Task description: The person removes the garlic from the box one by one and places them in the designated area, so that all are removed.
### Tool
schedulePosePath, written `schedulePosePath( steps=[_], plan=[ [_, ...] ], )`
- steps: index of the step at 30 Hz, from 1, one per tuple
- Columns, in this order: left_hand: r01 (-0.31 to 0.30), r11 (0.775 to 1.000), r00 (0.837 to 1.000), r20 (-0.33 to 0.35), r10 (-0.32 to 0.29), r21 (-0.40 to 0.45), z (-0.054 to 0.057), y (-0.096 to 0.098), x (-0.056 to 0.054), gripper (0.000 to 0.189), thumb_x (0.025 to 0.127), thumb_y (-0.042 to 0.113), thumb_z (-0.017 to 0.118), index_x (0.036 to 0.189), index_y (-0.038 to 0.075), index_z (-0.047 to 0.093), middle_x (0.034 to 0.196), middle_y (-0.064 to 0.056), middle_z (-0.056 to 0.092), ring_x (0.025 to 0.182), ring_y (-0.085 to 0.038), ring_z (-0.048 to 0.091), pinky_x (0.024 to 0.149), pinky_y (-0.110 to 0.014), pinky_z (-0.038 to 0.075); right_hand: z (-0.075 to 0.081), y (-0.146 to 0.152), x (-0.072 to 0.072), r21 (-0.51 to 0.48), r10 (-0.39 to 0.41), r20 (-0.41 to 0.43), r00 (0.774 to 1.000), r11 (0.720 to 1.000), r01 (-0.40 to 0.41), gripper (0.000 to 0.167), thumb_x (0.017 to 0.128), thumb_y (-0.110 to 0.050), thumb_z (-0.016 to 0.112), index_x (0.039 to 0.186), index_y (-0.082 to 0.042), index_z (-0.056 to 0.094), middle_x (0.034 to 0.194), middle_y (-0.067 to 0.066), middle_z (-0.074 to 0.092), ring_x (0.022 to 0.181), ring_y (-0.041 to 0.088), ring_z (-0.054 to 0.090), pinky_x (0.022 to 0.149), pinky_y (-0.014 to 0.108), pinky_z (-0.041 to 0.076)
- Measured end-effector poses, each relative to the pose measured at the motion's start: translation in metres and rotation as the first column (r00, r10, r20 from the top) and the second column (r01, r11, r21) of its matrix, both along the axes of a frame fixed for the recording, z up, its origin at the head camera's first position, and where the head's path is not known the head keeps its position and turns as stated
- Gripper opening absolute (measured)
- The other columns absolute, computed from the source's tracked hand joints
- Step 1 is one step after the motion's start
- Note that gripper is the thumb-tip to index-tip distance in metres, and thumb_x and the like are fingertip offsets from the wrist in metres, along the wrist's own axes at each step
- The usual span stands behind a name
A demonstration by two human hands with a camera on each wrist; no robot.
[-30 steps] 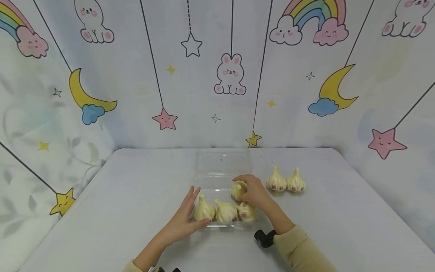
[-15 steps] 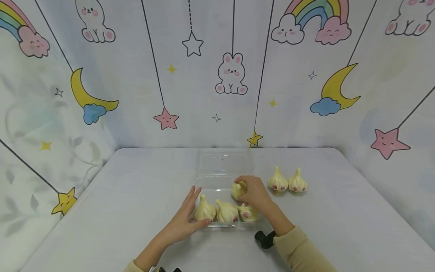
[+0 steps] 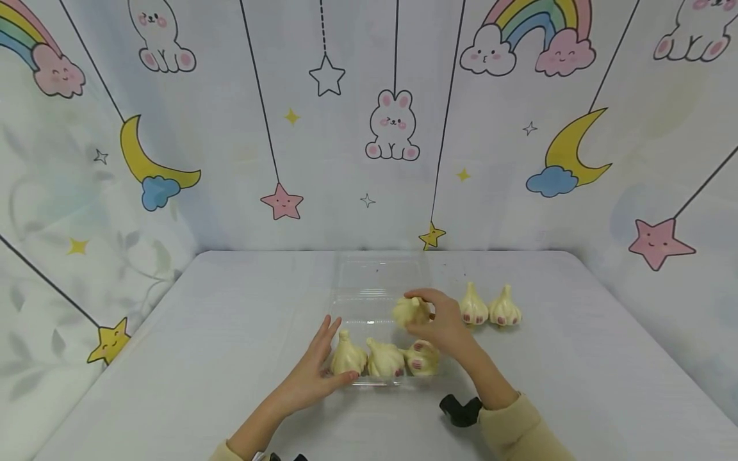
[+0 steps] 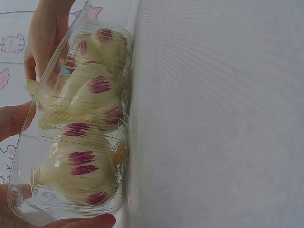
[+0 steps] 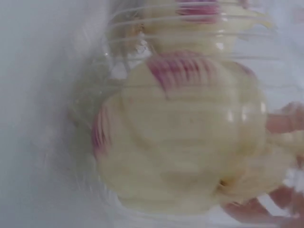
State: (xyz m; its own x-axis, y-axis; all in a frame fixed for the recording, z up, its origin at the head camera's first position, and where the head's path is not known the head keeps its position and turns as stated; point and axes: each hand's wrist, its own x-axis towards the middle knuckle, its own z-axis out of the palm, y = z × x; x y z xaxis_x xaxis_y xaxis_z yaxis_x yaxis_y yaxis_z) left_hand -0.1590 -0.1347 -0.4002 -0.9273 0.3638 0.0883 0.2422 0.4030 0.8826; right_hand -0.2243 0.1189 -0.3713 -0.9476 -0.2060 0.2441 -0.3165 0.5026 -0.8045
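My right hand [image 3: 451, 328] pinches a pale garlic bulb [image 3: 408, 312] between thumb and fingers, over the back right part of a clear plastic box [image 3: 377, 382]. Three more garlic bulbs lie in a row along the box's front: a left one [image 3: 348, 357], a middle one [image 3: 385, 360] and a right one [image 3: 423, 360]. At the box's front left corner rests my left hand [image 3: 314, 372], fingers straight and thumb on the front wall. In the left wrist view, purple-marked bulbs [image 4: 83, 161] show through the wall. One bulb [image 5: 185, 128] fills the right wrist view, blurred.
Two garlic bulbs [image 3: 474, 306] [image 3: 505, 308] stand upright on the white table [image 3: 242, 307], right of the box. The box's clear lid [image 3: 380, 274] lies folded back behind it. A black wrist device [image 3: 461, 411] hangs under the right forearm. A patterned cloth backdrop [image 3: 230, 128] closes off the back.
My right hand has lifted its garlic bulb slightly and shifted right and back, turning it so more of it shows. My left hand has stayed at the box.
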Motion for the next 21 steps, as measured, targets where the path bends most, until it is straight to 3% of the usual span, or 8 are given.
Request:
schedulePosePath(
  steps=[12, 21],
  plan=[
    [-0.003, 1.0, 1.0, 0.007, 0.003, 0.003, 0.001, 0.0, 0.0, 0.09, 0.082, 0.025, 0.069, 0.147, 0.011, 0.01, 0.15, -0.02, -0.007, 0.129, -0.049, 0.02, 0.093, -0.055, 0.037, 0.009, 0.018, 0.007, 0.013, -0.041, -0.084, 0.996, 0.999, 0.043, 0.05, 0.07, -0.003, 0.076, 0.117, -0.012, 0.061, 0.12, 0.008, 0.056, 0.109, 0.029, 0.049, 0.077, 0.04, 0.053],
    [-0.004, 1.0, 1.0, 0.015, 0.003, 0.018, 0.001, 0.0, 0.001, 0.089, 0.082, 0.024, 0.069, 0.148, 0.011, 0.01, 0.15, -0.019, -0.007, 0.129, -0.049, 0.02, 0.094, -0.056, 0.036, 0.016, 0.03, 0.011, -0.006, -0.077, -0.099, 0.992, 0.997, 0.077, 0.051, 0.076, -0.005, 0.072, 0.123, -0.013, 0.056, 0.119, 0.011, 0.057, 0.107, 0.028, 0.05, 0.077, 0.044, 0.052]
  ],
)
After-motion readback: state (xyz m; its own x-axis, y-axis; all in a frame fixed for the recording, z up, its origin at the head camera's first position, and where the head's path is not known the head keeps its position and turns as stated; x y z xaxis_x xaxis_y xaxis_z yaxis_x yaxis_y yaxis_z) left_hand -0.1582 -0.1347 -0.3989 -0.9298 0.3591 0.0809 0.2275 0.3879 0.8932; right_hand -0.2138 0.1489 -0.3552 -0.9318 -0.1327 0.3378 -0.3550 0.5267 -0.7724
